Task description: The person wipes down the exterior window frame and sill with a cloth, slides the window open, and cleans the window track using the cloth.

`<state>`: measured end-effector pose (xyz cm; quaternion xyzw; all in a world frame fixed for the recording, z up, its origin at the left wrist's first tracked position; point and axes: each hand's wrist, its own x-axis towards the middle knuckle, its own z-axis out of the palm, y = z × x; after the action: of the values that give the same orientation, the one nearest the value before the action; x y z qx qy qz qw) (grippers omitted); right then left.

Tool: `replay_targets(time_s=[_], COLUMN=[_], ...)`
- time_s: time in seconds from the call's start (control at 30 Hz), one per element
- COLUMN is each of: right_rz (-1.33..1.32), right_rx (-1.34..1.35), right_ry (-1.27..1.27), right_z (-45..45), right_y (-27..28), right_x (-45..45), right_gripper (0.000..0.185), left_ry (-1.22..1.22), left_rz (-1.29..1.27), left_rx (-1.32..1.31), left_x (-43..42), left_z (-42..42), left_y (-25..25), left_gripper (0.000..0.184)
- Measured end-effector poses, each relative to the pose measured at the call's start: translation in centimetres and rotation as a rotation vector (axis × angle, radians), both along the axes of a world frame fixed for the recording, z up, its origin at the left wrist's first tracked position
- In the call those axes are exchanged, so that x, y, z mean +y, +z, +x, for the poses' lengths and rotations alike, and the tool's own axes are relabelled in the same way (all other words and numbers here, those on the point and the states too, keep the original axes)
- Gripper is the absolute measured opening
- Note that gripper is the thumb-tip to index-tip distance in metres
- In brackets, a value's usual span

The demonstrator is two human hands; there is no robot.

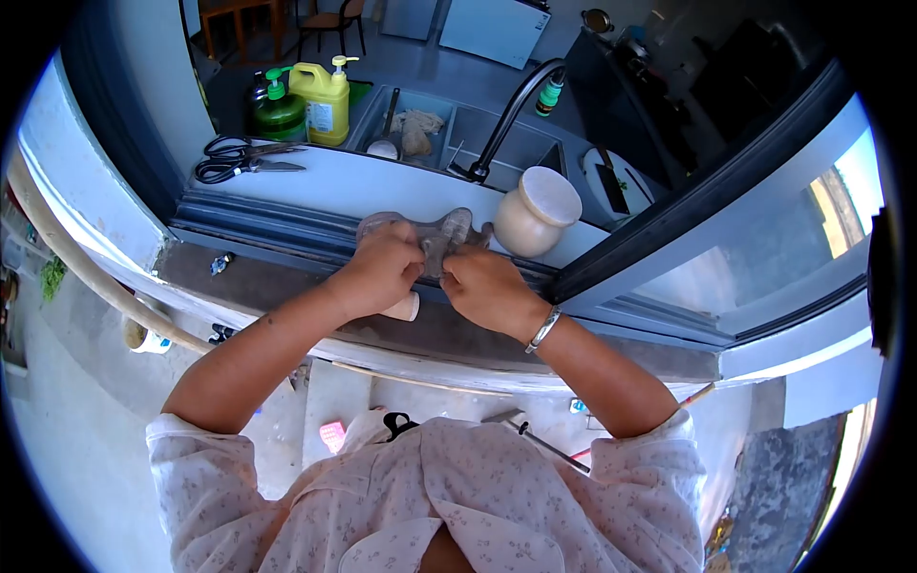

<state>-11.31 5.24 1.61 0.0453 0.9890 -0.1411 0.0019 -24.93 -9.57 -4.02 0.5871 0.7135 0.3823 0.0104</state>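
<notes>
Both hands are at the window sill, close together. My left hand [379, 269] is closed, its fingers pinching a crumpled grey-brown cloth-like piece [435, 244] that lies over the window track. My right hand [489, 291] is also closed, pinching the same piece from the other side. Whether it is a rag or a glove I cannot tell. Just below my left hand, the end of a pale round wooden piece [407, 307] sticks out; the rest is hidden. A cream-coloured rounded jar [537, 212] with a flat top stands to the right of the hands.
Black-handled scissors [244, 160] lie on the sill at left. Behind are a green pump bottle [279, 113], a yellow pump jug [323, 103], a double sink [501, 134] and a black faucet [503, 119]. An open window sash [707, 191] slants along the right.
</notes>
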Motion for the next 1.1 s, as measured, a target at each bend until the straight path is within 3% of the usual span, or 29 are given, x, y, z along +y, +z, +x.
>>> replay_targets(time_s=[0.2,0.27,0.4,0.57,0.67,0.8,0.87,0.93,1.0,1.1], right_rz=[-0.221,-0.472,-0.685,-1.013,-1.081,-1.198,-1.333,-1.387,-1.441,-1.479], right_rx=[0.018,-0.056,0.006,-0.024,-0.012,0.159,0.181,0.204,0.226,0.281], right_ry=[-0.039,-0.111,-0.168,-0.407,-0.476,-0.489,-0.441,-0.423,-0.402,-0.144], right_z=[0.1,-0.1,-0.2,-0.7,-1.0,-0.9,-0.5,-0.3,-0.3,-0.7], right_y=[0.0,0.0,-1.3,-0.2,0.3,-1.4,-1.2,-0.7,0.5,2.9], right_x=[0.2,0.2,0.0,-1.2,-1.4,-1.2,-1.3,-1.7,-2.0,-2.7], right_gripper=[0.016,0.012,0.008,0.024,0.036,0.025,0.028,0.03,0.032,0.037], left_ry=[0.023,0.052,0.053,0.09,0.105,0.15,0.144,0.155,0.174,0.169], left_rz=[-0.096,-0.076,-0.029,-0.071,-0.074,-0.069,0.01,-0.078,0.059,0.109], left_rx=[-0.103,-0.122,-0.134,-0.138,-0.077,-0.116,-0.271,-0.303,-0.641,-0.805], left_x=[0.6,0.5,0.5,0.4,0.4,1.0,1.2,0.8,0.2,-2.3], left_z=[-0.9,-0.7,-0.7,-0.2,-0.1,-0.4,-0.5,-0.6,-0.3,0.0], left_y=[-0.7,-0.8,-1.5,-0.5,-0.4,-0.9,-0.8,0.1,1.4,4.2], left_gripper=[0.007,0.008,0.008,0.008,0.01,0.007,0.005,0.01,0.015,0.02])
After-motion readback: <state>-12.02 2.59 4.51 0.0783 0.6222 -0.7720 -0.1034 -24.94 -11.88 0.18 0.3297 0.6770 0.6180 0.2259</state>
